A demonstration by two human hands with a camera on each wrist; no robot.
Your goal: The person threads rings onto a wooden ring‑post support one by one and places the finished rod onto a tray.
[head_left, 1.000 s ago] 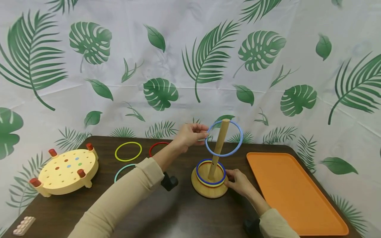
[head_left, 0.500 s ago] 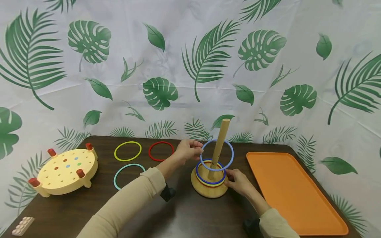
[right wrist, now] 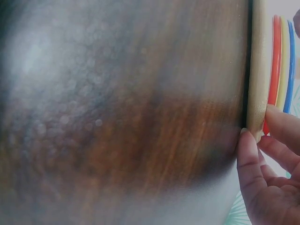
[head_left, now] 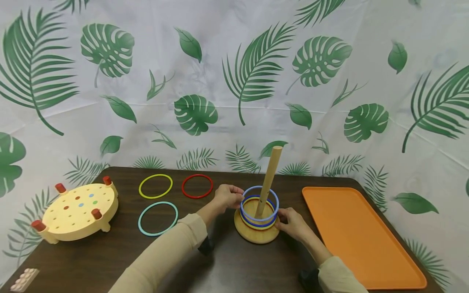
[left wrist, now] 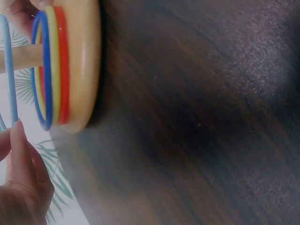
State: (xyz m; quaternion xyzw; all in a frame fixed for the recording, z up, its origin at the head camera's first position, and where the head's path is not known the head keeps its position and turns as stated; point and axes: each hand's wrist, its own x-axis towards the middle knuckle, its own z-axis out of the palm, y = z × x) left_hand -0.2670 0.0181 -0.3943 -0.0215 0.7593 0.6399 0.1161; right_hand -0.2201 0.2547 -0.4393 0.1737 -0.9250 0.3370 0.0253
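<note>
Left hand (head_left: pixel 228 197) pinches a light-blue ring (head_left: pixel 259 203) above the dark wooden table (head_left: pixel 227 264), before a leaf-print backdrop (head_left: pixel 234 81).

Left arm in beige sleeve reaches forward from lower left, forearm angled up toward wooden post (head_left: pixel 268 181). Left hand (head_left: pixel 228 196) just left of post, knuckles up, fingers curled, fingertips (left wrist: pixel 18 133) pinching light blue ring (head_left: pixel 259 203). Right hand (head_left: pixel 294 224) low, just right of post's round base (head_left: pixel 256 234), fingers curled against base edge, thumb (right wrist: pixel 247 164) along its underside.
</note>
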